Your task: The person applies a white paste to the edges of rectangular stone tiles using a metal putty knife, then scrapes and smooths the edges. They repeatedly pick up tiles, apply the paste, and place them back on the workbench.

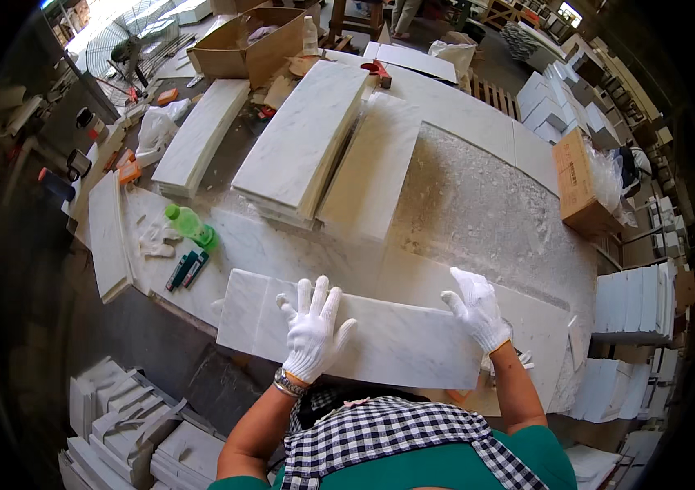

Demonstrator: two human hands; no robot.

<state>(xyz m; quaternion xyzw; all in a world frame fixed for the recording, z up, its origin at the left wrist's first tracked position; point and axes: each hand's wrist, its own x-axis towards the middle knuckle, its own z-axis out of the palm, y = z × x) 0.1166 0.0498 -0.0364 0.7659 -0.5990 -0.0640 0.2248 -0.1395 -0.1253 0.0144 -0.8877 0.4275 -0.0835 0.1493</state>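
In front of me a long white marble slab (388, 333) with faint grey veining lies across the work table. My left hand (311, 331), in a white knitted glove, rests flat on its left half with the fingers spread. At the slab's right end is my right hand (478, 310), gloved the same way, with thumb and fingers apart and stretched toward the far edge. Neither hand is closed around anything. Some small items beside my right wrist are partly hidden.
Beyond the slab stand a marble stack (302, 135), a dusty panel (376, 159) and a narrower stack (202, 135). Left lie a green bottle (191, 226), dark green boxes (187, 269) and spare gloves (157, 238). Cardboard boxes (580, 184) and piled tiles (635, 302) flank the table's right.
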